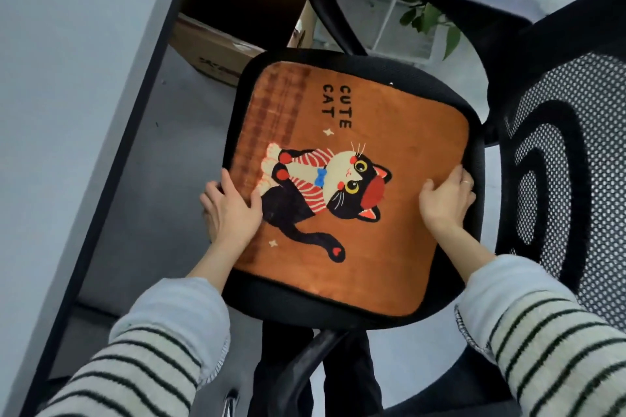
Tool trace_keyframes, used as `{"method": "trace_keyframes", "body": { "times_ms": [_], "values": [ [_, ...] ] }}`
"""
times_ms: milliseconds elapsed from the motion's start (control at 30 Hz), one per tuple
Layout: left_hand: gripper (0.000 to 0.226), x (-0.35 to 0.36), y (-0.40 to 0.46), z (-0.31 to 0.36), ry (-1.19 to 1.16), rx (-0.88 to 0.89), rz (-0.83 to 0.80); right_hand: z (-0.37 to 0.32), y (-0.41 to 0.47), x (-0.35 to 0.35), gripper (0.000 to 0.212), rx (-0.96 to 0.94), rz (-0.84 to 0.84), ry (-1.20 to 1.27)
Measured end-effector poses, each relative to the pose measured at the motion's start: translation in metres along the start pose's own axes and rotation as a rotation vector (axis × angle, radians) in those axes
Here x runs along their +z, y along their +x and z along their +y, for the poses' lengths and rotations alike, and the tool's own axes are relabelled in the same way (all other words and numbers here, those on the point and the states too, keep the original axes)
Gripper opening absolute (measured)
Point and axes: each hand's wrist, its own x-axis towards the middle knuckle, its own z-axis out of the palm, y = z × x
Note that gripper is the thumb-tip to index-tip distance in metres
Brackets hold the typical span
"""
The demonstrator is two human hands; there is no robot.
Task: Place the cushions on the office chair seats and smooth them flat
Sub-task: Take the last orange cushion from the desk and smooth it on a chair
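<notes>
An orange cushion (389,145) printed with a black cat and the words CUTE CAT lies on the black seat (369,73) of an office chair, covering most of it. My left hand (230,210) grips the cushion's left edge, thumb on top and fingers curled under the edge. My right hand (443,200) holds the right edge the same way, thumb on the orange fabric, fingers wrapped over the side near the chair's mesh backrest (555,152).
A black armrest (342,10) arches over the far side of the seat. A white desk with a black frame (132,132) runs along the left. Cardboard boxes (216,44) sit under it. A white wire rack (389,20) and a leafy plant (430,17) stand behind the chair.
</notes>
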Motion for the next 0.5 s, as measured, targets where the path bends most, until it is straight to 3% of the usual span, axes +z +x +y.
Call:
{"method": "trace_keyframes", "body": {
  "times_ms": [200, 500],
  "values": [
    [0.07, 0.015, -0.028, -0.009, -0.066, -0.063, -0.037, -0.005, 0.024, -0.007, 0.058, -0.058, -0.036, -0.023],
    [0.072, 0.017, -0.023, -0.008, -0.049, -0.026, -0.057, 0.001, 0.011, 0.001, 0.06, 0.033, -0.08, -0.125]
  ]
}}
